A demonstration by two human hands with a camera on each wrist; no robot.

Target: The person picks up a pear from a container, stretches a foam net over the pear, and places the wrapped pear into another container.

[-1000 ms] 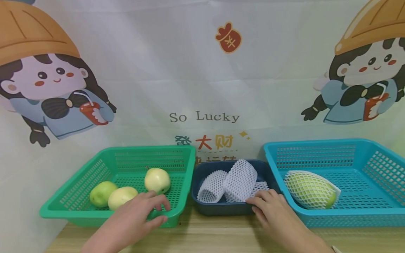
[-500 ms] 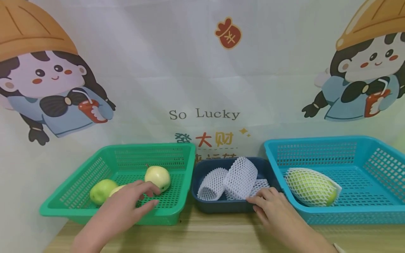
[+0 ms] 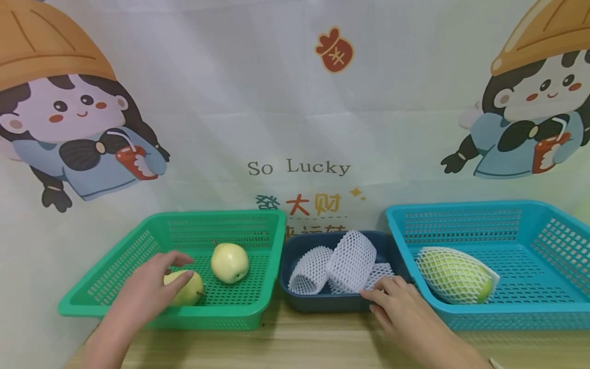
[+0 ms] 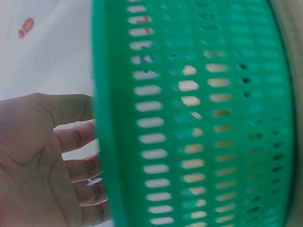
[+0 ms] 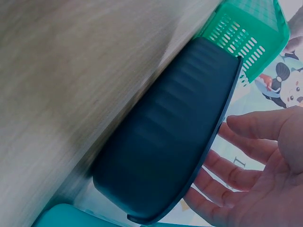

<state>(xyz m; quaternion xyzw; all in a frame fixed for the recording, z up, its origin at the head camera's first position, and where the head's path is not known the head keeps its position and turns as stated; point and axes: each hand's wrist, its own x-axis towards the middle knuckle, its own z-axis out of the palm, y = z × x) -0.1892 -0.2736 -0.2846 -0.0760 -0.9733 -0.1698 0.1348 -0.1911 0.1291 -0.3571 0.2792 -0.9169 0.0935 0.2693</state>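
My left hand (image 3: 147, 287) reaches over the front rim of the green basket (image 3: 239, 310), thumb and fingers apart around a yellow-green pear (image 3: 191, 291); contact with it cannot be told. The green fruit at the left is hidden behind this hand. In the left wrist view the basket's side (image 4: 189, 118) covers the fingertips of the hand (image 4: 38, 156). A second pear (image 3: 230, 263) lies to the right. My right hand (image 3: 410, 318) rests at the front rim of the dark blue tray (image 3: 322, 303), fingers loosely bent; white foam nets (image 3: 352, 261) lie inside.
The blue basket (image 3: 516, 308) stands right of the tray and holds a green fruit in a foam net (image 3: 454, 275). All three containers stand side by side on a wooden table (image 3: 276, 348), before a printed cloth (image 3: 286, 102).
My left hand has moved left, from the basket's right front part past the front pear, uncovering that pear and covering the green fruit. The right hand has stayed at the tray's rim.
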